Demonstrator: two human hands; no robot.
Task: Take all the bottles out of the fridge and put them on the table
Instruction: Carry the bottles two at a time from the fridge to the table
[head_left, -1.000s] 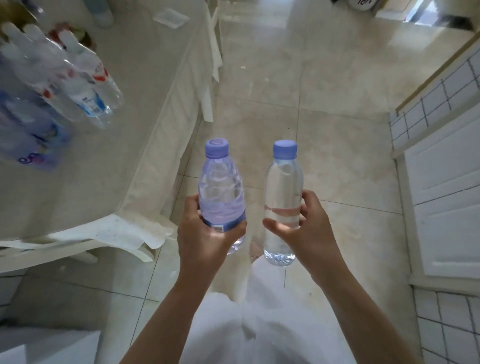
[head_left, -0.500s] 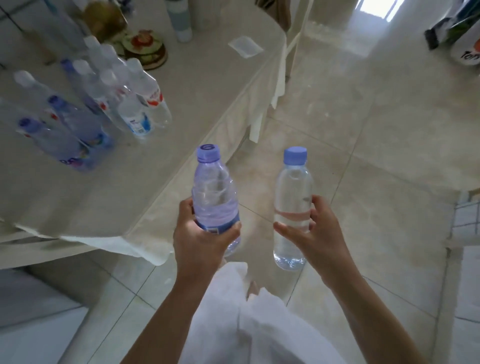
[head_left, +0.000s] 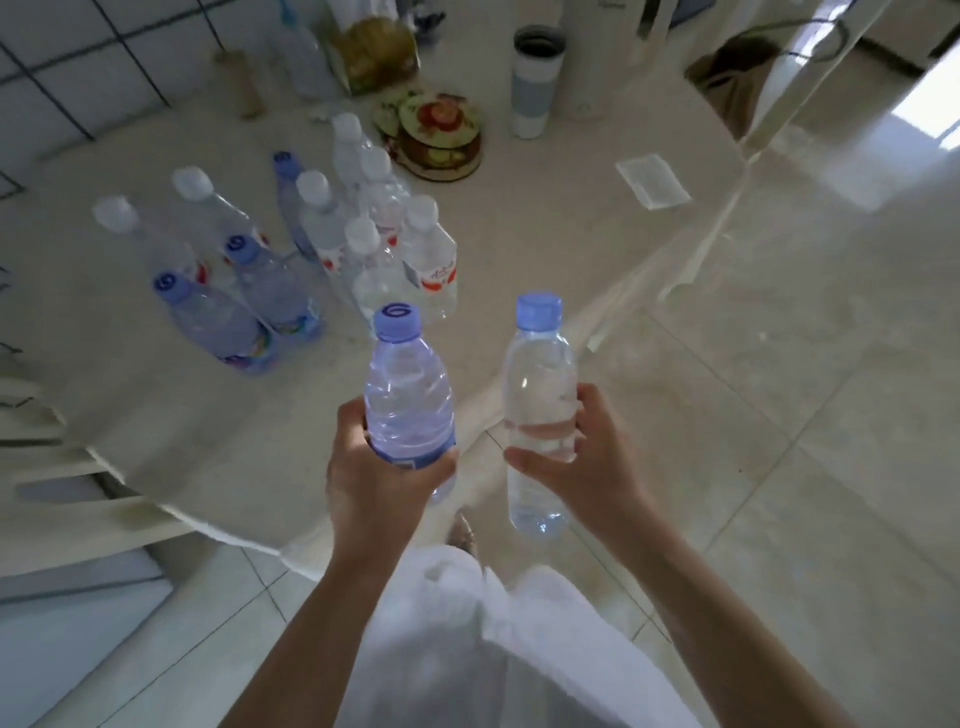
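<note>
Bottles are in both hands, upright and side by side, one each so two travel per trip. Nearest, the left hand (head_left: 387, 480) is wrapped around the lower body of a blue-tinted bottle (head_left: 408, 400), thumb across its label band, its base hidden behind the palm. The right hand (head_left: 582, 460) grips a clear bottle (head_left: 540, 405) at mid-height, fingers curled round the far side, thumb in front, base hanging free. Gripping low and at the middle leaves the necks clear and the bases ready to meet a surface. The blue-tinted one hangs over the near edge of the table (head_left: 545, 249), the clear one just off that edge over floor tiles. Further on, a cluster of standing bottles (head_left: 311, 254) crowds the table's left half, blue caps beside white caps, grouped tightly, probably to save room. Bare cloth lies between that cluster and the edge, a likely landing spot. Beyond stand a decorated round tin (head_left: 439, 135) and a tall cup (head_left: 535, 83)
</note>
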